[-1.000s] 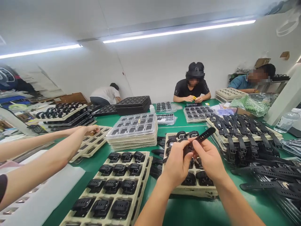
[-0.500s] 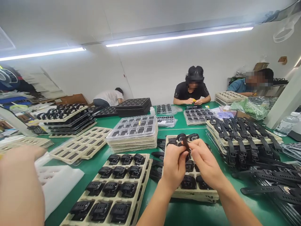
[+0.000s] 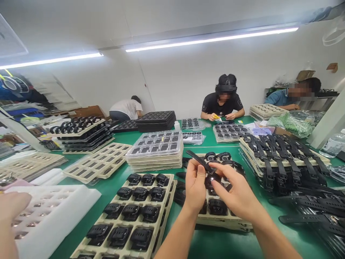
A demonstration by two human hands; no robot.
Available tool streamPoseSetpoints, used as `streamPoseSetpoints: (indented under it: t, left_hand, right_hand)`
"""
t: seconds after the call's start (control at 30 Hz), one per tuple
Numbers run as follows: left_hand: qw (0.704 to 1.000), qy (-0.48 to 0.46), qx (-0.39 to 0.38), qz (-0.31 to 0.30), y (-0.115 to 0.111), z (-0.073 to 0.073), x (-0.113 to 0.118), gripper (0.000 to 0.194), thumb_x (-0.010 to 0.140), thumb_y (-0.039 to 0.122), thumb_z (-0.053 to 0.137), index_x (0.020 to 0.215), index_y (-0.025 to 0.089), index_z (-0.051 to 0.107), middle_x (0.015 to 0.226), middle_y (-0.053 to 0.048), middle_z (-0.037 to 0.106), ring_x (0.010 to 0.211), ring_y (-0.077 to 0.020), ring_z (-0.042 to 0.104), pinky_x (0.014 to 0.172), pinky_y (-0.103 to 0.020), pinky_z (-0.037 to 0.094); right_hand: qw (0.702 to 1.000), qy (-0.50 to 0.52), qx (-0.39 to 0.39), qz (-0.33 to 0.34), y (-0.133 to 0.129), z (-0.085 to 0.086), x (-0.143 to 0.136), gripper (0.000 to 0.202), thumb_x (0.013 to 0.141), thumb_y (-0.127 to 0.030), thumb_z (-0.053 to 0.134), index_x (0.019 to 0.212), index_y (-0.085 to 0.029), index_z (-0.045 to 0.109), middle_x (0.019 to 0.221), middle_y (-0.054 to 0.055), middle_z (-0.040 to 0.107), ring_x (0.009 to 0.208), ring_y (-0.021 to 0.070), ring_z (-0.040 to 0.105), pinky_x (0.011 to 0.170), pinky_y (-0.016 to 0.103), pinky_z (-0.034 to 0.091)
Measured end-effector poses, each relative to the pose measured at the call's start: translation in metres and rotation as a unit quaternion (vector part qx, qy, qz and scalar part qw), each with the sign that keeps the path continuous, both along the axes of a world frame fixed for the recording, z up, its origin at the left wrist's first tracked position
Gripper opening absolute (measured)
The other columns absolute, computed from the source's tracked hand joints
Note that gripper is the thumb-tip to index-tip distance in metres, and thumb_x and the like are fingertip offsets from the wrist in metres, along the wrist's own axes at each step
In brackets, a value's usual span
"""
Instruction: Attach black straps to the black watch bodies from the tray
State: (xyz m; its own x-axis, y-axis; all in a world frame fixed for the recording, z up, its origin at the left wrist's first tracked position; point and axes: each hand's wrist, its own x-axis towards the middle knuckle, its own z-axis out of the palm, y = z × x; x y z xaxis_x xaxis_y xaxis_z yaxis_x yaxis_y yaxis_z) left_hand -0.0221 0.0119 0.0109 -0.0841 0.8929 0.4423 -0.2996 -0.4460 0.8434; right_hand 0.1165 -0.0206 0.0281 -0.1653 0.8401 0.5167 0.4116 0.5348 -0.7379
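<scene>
Between my two hands, above a beige tray [image 3: 225, 223] of watches, is a black smartwatch [image 3: 211, 181] with its strap sticking up to the left. My left hand [image 3: 194, 185] is closed around the strap and the side of the watch. The thumb and fingers of my right hand [image 3: 234, 184] pinch the watch from the other side. Part of the watch is hidden by my fingers. To the left of my arms stands a second beige tray [image 3: 134, 220] holding rows of black watches with curled straps.
Stacked watch trays [image 3: 283, 162] with hanging straps and loose watches [image 3: 318, 217] lie to the right. Clear-topped tray stacks [image 3: 155, 163] stand beyond. At far left, a co-worker's hand [image 3: 13, 208] reaches over a white foam tray [image 3: 78, 201]. Other people sit across the green table [image 3: 223, 246].
The watch has turned in my hands, so its strap now points up-left and its body shows. My right-hand fingers have spread. The co-worker's hand at left has moved down and left.
</scene>
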Motion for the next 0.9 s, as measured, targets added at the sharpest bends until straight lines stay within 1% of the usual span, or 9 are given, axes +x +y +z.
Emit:
streamPoseSetpoints:
  t: [0.1, 0.23, 0.37, 0.43, 0.5, 0.57, 0.67, 0.77, 0.9]
  left_hand:
    - [0.996, 0.051, -0.003, -0.074, -0.007, 0.001, 0.001, 0.037, 0.099, 0.056, 0.053, 0.099, 0.020, 0.060, 0.087, -0.001, 0.056, 0.079, -0.0153, 0.054, 0.078, -0.029, 0.048]
    - [0.990, 0.100, 0.048, -0.093, -0.013, 0.004, -0.002, 0.050, 0.101, 0.065, 0.034, 0.116, 0.023, 0.056, 0.103, -0.006, 0.056, 0.096, -0.0204, 0.055, 0.091, -0.035, 0.047]
    - [0.984, 0.118, 0.051, -0.123, -0.008, 0.011, -0.009, 0.050, 0.094, 0.059, 0.061, 0.131, 0.028, 0.047, 0.114, -0.006, 0.055, 0.099, -0.0197, 0.055, 0.090, -0.034, 0.047]
    - [0.979, 0.148, 0.029, -0.139, -0.005, 0.014, -0.010, 0.051, 0.088, 0.052, 0.073, 0.128, 0.025, 0.055, 0.111, -0.006, 0.059, 0.097, -0.0202, 0.057, 0.089, -0.033, 0.047]
    - [0.977, 0.169, 0.005, -0.133, -0.002, 0.017, -0.010, 0.041, 0.086, 0.047, 0.075, 0.116, 0.020, 0.066, 0.099, -0.007, 0.064, 0.091, -0.0205, 0.058, 0.086, -0.033, 0.048]
    - [0.981, 0.157, -0.019, -0.110, -0.001, 0.017, -0.007, 0.034, 0.084, 0.043, 0.077, 0.105, 0.017, 0.072, 0.092, -0.007, 0.067, 0.085, -0.0199, 0.058, 0.081, -0.032, 0.049]
    - [0.987, 0.120, -0.041, -0.096, -0.001, 0.017, -0.003, 0.034, 0.080, 0.037, 0.080, 0.106, 0.016, 0.075, 0.094, -0.008, 0.071, 0.084, -0.0199, 0.060, 0.080, -0.032, 0.050]
    - [0.987, 0.124, -0.050, -0.086, -0.003, 0.018, -0.001, 0.031, 0.080, 0.033, 0.079, 0.106, 0.017, 0.077, 0.092, -0.007, 0.071, 0.080, -0.0179, 0.059, 0.075, -0.029, 0.049]
    - [0.983, 0.149, -0.055, -0.091, -0.005, 0.022, -0.001, 0.021, 0.082, 0.030, 0.077, 0.098, 0.017, 0.079, 0.076, -0.003, 0.065, 0.068, -0.0136, 0.051, 0.064, -0.025, 0.043]
  right_hand:
    - [1.000, 0.013, -0.012, -0.007, 0.003, -0.003, -0.001, 0.031, 0.091, -0.027, 0.064, 0.122, -0.027, 0.063, 0.103, 0.002, 0.069, 0.090, 0.0207, 0.063, 0.078, 0.031, 0.054]
    - [0.993, 0.116, 0.015, -0.011, 0.011, -0.012, -0.006, 0.012, 0.094, -0.032, 0.064, 0.103, -0.025, 0.066, 0.093, 0.002, 0.071, 0.081, 0.0188, 0.065, 0.073, 0.028, 0.053]
    - [0.975, 0.212, 0.056, -0.032, 0.016, -0.017, -0.008, 0.009, 0.096, -0.032, 0.064, 0.096, -0.025, 0.069, 0.086, 0.000, 0.070, 0.075, 0.0166, 0.064, 0.069, 0.026, 0.052]
    - [0.963, 0.256, 0.060, -0.062, 0.017, -0.017, -0.007, 0.012, 0.096, -0.035, 0.065, 0.093, -0.024, 0.068, 0.082, 0.000, 0.069, 0.072, 0.0164, 0.063, 0.066, 0.025, 0.052]
    - [0.955, 0.282, 0.056, -0.073, 0.019, -0.017, -0.004, 0.017, 0.095, -0.040, 0.066, 0.092, -0.023, 0.067, 0.082, 0.001, 0.068, 0.073, 0.0170, 0.062, 0.067, 0.027, 0.053]
    - [0.957, 0.280, 0.040, -0.065, 0.021, -0.018, -0.002, 0.022, 0.095, -0.043, 0.066, 0.093, -0.022, 0.067, 0.084, 0.002, 0.068, 0.074, 0.0179, 0.062, 0.069, 0.028, 0.053]
    - [0.964, 0.259, 0.025, -0.060, 0.023, -0.021, -0.001, 0.024, 0.096, -0.046, 0.065, 0.093, -0.022, 0.066, 0.086, 0.003, 0.067, 0.077, 0.0188, 0.061, 0.072, 0.030, 0.052]
    - [0.969, 0.242, 0.020, -0.047, 0.024, -0.024, -0.001, 0.022, 0.097, -0.044, 0.063, 0.094, -0.022, 0.066, 0.085, 0.002, 0.065, 0.078, 0.0195, 0.060, 0.073, 0.030, 0.051]
    - [0.975, 0.210, 0.053, -0.047, 0.024, -0.024, 0.003, 0.012, 0.096, -0.034, 0.062, 0.093, -0.023, 0.065, 0.091, 0.003, 0.061, 0.084, 0.0210, 0.059, 0.077, 0.033, 0.050]
